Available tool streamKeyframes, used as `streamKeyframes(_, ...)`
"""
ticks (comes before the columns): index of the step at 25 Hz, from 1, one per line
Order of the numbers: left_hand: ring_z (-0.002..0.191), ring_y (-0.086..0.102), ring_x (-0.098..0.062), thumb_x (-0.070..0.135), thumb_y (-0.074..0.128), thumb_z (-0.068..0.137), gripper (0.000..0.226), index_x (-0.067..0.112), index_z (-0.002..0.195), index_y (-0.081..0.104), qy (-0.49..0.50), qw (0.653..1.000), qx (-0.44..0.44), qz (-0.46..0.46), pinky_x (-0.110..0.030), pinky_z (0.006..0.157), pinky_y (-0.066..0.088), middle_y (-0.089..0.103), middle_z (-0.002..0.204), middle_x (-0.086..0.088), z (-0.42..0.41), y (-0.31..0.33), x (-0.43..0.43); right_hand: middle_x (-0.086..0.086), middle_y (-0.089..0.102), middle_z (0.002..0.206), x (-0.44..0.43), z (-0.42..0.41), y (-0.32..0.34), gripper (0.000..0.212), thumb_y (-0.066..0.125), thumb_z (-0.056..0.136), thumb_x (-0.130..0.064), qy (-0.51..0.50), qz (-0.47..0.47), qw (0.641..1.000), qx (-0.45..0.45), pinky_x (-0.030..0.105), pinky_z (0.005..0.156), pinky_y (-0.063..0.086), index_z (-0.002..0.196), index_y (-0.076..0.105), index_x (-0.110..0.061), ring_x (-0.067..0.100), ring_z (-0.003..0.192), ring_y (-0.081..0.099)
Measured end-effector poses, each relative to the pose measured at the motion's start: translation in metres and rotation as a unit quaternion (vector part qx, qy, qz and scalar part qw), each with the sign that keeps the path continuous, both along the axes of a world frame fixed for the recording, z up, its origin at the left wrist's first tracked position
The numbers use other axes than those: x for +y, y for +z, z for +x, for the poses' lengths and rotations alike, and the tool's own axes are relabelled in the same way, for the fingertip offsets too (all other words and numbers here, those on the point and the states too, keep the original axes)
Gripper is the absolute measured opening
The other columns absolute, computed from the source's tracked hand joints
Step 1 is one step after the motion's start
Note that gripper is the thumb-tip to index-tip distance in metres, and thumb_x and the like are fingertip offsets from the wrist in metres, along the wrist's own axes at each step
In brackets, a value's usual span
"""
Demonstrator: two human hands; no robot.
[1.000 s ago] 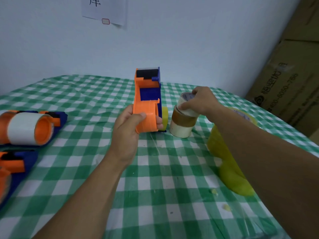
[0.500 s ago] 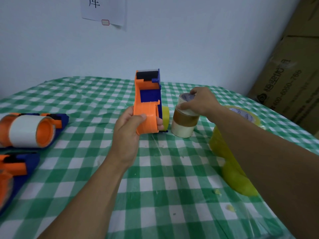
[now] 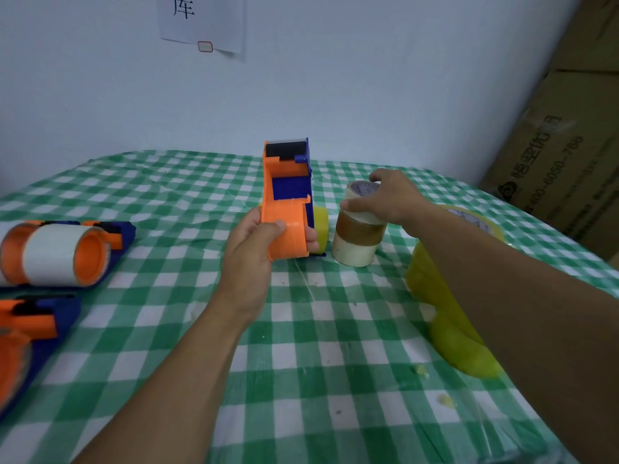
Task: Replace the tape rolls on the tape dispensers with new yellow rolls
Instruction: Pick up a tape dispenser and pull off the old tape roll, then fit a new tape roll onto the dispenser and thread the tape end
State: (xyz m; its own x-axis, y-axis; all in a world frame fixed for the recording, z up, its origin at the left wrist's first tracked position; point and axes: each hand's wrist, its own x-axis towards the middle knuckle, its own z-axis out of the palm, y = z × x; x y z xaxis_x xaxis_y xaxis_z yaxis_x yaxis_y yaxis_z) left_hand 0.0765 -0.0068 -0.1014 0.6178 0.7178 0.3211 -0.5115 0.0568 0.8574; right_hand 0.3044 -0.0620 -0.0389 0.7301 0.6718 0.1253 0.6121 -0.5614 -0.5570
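Observation:
My left hand (image 3: pixel 264 239) grips the orange hub of an orange and blue tape dispenser (image 3: pixel 287 192), held upright at the table's middle. A yellow tape roll (image 3: pixel 320 224) shows at its right side behind the hub. Just to the right stands a stack of used rolls (image 3: pixel 357 239), cream and brown. My right hand (image 3: pixel 388 195) holds the top cream roll of that stack (image 3: pixel 360 192) with thumb and fingers round it. A wrapped pack of new yellow rolls (image 3: pixel 445 313) lies under my right forearm.
Two more orange and blue dispensers lie at the left edge: one with a white roll (image 3: pixel 57 254), one below it (image 3: pixel 26 336). A green checked cloth (image 3: pixel 301 363) covers the table. Cardboard boxes (image 3: pixel 562 155) stand at the right, and a white wall is behind.
My right hand stays on the top roll of the stack, which sits a little tilted. The left hand keeps its grip on the dispenser. The camera has shifted slightly.

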Motion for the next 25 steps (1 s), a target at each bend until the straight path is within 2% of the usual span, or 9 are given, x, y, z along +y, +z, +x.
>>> streamKeyframes(2, 0.081, 0.072, -0.031, 0.003, 0.037, 0.103, 0.026, 0.009, 0.118, 0.057, 0.0, 1.0, 0.009, 0.002, -0.042, 0.082, 0.058, 0.075, 0.085, -0.015, 0.003, 0.002, -0.004, 0.011, 0.051, 0.14, -0.005, -0.006, 0.007, 0.09, 0.081, 0.076, -0.055, 0.001, 0.005, 1.0, 0.001, 0.051, 0.103, 0.048, 0.145, 0.045, -0.01, 0.033, 0.126, 0.049)
streamKeyframes(5, 0.087, 0.074, -0.035, 0.005, 0.036, 0.103, 0.023, 0.007, 0.116, 0.055, 0.01, 1.0, 0.027, 0.008, -0.048, 0.089, 0.056, 0.076, 0.088, -0.018, 0.007, 0.008, -0.013, 0.014, 0.055, 0.132, -0.02, -0.015, 0.02, 0.066, 0.078, 0.084, -0.046, 0.005, 0.029, 1.0, 0.004, 0.05, 0.102, 0.049, 0.13, 0.053, -0.006, 0.029, 0.113, 0.053)
streamKeyframes(8, 0.078, 0.072, -0.033, 0.006, 0.036, 0.103, 0.021, 0.005, 0.11, 0.056, 0.02, 0.999, 0.042, 0.018, -0.045, 0.084, 0.056, 0.075, 0.079, -0.016, 0.005, 0.019, -0.029, 0.018, 0.059, 0.127, -0.041, -0.022, 0.034, 0.063, 0.078, 0.084, -0.043, -0.004, 0.04, 0.999, 0.015, 0.051, 0.101, 0.05, 0.125, 0.056, 0.001, 0.031, 0.111, 0.058)
streamKeyframes(9, 0.075, 0.072, -0.031, 0.007, 0.036, 0.102, 0.02, 0.006, 0.108, 0.056, 0.023, 0.998, 0.051, 0.022, -0.043, 0.081, 0.056, 0.074, 0.076, -0.014, 0.003, 0.022, -0.036, 0.02, 0.062, 0.119, -0.047, -0.024, 0.037, 0.059, 0.079, 0.084, -0.039, -0.006, 0.042, 0.999, 0.02, 0.049, 0.096, 0.053, 0.121, 0.059, 0.003, 0.031, 0.103, 0.059)
streamKeyframes(11, 0.071, 0.07, -0.029, 0.008, 0.038, 0.102, 0.019, 0.006, 0.105, 0.056, 0.03, 0.997, 0.065, 0.024, -0.044, 0.082, 0.055, 0.073, 0.072, -0.012, 0.0, 0.027, -0.048, 0.02, 0.058, 0.088, -0.06, -0.027, 0.043, 0.04, 0.079, 0.084, -0.028, -0.002, 0.039, 0.999, 0.023, 0.041, 0.071, 0.047, 0.102, 0.063, 0.005, 0.027, 0.082, 0.05)
streamKeyframes(14, 0.069, 0.07, -0.028, 0.018, 0.043, 0.105, 0.021, 0.005, 0.107, 0.058, 0.044, 0.995, 0.083, 0.018, -0.047, 0.087, 0.056, 0.073, 0.073, -0.013, -0.005, 0.032, -0.065, 0.015, 0.056, 0.077, -0.088, -0.031, 0.052, 0.027, 0.079, 0.085, -0.02, 0.01, -0.023, 1.0, 0.018, 0.033, 0.059, 0.047, 0.091, 0.066, 0.003, 0.027, 0.07, 0.053)
streamKeyframes(19, 0.067, 0.071, -0.024, 0.022, 0.044, 0.106, 0.025, 0.004, 0.106, 0.061, 0.063, 0.99, 0.121, 0.012, -0.044, 0.08, 0.058, 0.074, 0.073, -0.009, -0.008, 0.037, -0.093, 0.017, 0.067, 0.069, -0.136, -0.043, 0.057, 0.031, 0.08, 0.086, -0.022, 0.017, -0.196, 0.98, -0.02, 0.033, 0.057, 0.053, 0.072, 0.064, 0.001, 0.027, 0.057, 0.058)
streamKeyframes(23, 0.064, 0.071, -0.022, 0.018, 0.044, 0.105, 0.024, 0.006, 0.098, 0.064, 0.06, 0.988, 0.141, 0.015, -0.039, 0.073, 0.059, 0.074, 0.071, -0.008, -0.01, 0.04, -0.111, 0.013, 0.066, 0.064, -0.156, -0.051, 0.042, 0.036, 0.08, 0.086, -0.03, -0.001, -0.258, 0.966, -0.029, 0.027, 0.051, 0.05, 0.078, 0.058, -0.003, 0.024, 0.049, 0.058)
streamKeyframes(25, 0.063, 0.071, -0.021, 0.017, 0.045, 0.105, 0.023, 0.008, 0.097, 0.065, 0.055, 0.986, 0.155, 0.02, -0.035, 0.068, 0.059, 0.075, 0.071, -0.008, -0.012, 0.042, -0.118, 0.01, 0.06, 0.06, -0.16, -0.05, 0.034, 0.041, 0.081, 0.084, -0.031, -0.009, -0.272, 0.962, -0.035, 0.032, 0.058, 0.052, 0.072, 0.049, -0.008, 0.024, 0.052, 0.057)
